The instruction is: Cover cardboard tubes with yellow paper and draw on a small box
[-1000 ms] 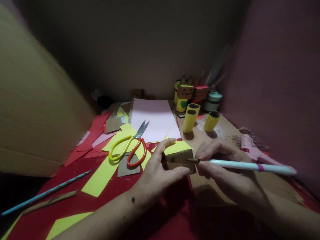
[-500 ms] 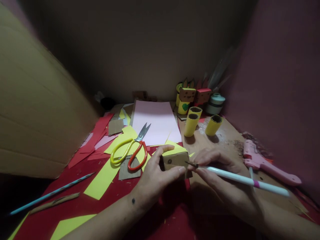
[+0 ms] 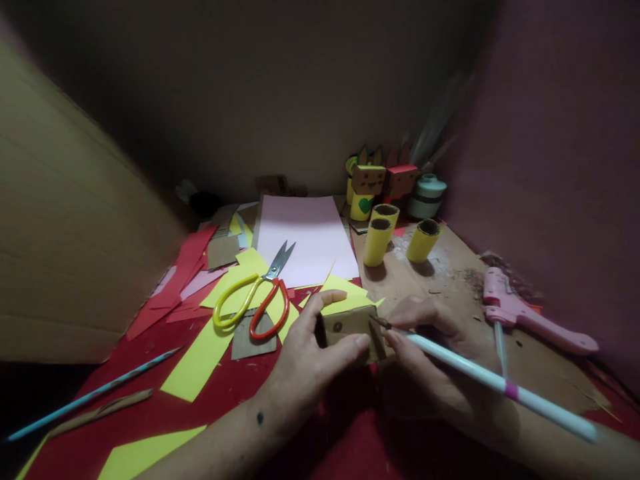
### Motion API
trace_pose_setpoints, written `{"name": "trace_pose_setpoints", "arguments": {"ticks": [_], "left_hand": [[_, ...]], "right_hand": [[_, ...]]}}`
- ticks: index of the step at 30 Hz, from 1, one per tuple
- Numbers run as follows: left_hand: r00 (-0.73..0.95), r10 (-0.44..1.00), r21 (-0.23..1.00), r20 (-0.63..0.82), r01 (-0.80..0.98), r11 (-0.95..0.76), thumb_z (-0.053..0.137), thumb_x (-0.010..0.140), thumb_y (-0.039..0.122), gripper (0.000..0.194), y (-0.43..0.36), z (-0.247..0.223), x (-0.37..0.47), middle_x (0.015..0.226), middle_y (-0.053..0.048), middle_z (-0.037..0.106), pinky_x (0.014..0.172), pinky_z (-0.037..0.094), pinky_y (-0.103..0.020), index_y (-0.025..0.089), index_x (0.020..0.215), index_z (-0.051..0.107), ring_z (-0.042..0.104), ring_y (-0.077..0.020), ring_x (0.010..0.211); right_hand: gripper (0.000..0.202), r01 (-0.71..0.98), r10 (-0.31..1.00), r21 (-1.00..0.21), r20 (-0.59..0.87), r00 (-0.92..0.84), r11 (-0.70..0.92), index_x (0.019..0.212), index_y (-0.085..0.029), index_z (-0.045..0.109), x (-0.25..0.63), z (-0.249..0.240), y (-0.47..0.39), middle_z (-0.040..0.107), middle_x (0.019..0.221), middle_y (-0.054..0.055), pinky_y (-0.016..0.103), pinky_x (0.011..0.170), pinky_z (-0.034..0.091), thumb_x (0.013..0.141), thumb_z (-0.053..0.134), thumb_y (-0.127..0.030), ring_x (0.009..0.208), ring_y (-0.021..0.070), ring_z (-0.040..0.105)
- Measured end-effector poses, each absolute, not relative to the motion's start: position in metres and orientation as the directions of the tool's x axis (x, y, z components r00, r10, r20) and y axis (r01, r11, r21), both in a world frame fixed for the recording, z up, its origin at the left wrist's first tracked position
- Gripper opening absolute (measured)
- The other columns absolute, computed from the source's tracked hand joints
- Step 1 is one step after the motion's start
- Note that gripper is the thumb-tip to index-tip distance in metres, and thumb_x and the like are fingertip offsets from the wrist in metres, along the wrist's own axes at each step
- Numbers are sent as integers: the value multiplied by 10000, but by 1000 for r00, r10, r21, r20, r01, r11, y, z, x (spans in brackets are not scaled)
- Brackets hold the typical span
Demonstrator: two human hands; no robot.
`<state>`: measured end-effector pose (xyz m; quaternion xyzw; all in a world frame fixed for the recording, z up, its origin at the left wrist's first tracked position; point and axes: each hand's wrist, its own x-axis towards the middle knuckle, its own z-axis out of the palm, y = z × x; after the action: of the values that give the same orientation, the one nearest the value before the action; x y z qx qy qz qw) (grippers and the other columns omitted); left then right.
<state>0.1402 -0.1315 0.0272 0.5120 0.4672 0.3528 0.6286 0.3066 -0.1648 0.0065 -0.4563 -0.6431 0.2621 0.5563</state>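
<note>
My left hand (image 3: 310, 347) grips a small cardboard box (image 3: 350, 325) with a yellow paper top, thumb on the front face and index finger over the top. One dark round mark shows on the box's left front. My right hand (image 3: 425, 347) is closed around a white soldering-style pen or brush with a purple band, most like a paintbrush (image 3: 465, 360). Its dark tip points at the right side of the box front; whether it touches I cannot tell. Left of the box lie open scissors (image 3: 267, 287) with one yellow and one red handle.
Yellow tubes (image 3: 379, 243) stand at back right, before two box-headed figures (image 3: 367, 183) and a lidded jar (image 3: 427, 195). A pink glue gun (image 3: 530, 317) lies at right. Pink sheets (image 3: 305, 233), paper scraps (image 3: 193, 367) and a blue striped pencil (image 3: 95, 395) cover the left.
The view has shifted slightly, moving the background things a little left and up. The brush's rear end has dropped and swung right, while its tip stays by the box's right side.
</note>
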Motion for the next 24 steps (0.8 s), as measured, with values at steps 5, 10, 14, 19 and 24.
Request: {"name": "trace_pose_setpoints", "arguments": {"ticks": [5,10,14,19,24], "left_hand": [[308,920,968,-242,12,250,715,701,285,538,-133,28,140,928,-33,685,720,494,-294,214,1174,469,629,-186,819],[330,908,964,-257,19,266,711,713,282,538,-132,28,138,949,-43,686,748,496,-302,212,1186,463,635,-192,848],[341,905,965,-254,31,259,709,717,284,544,-131,28,138,953,-53,684,758,498,-317,207,1194,458,640,-209,869],[345,899,961,-270,40,274,704,721,283,542,-131,29,138,963,-65,682,744,501,-323,205,1196,456,641,-227,892],[304,916,964,-263,42,263,703,709,286,506,-133,30,141,872,-42,683,707,503,-325,204,1156,479,645,-222,824]], "right_hand": [[81,314,873,-831,487,13,459,869,-239,519,305,8,-166,570,759,7,311,572,509,853,557,-170,655,159,593],[106,342,851,-799,525,-4,494,882,-239,518,305,7,-166,576,767,13,323,583,514,835,567,-157,675,168,584],[101,350,859,-807,511,13,475,865,-237,517,304,7,-167,573,758,10,317,566,511,835,563,-152,658,162,578],[94,335,872,-819,489,-16,465,873,-240,510,305,7,-167,579,753,12,341,558,512,847,554,-160,641,168,576],[93,331,879,-832,477,17,446,856,-240,529,304,8,-166,596,741,20,334,536,517,829,563,-158,619,172,585]]}}
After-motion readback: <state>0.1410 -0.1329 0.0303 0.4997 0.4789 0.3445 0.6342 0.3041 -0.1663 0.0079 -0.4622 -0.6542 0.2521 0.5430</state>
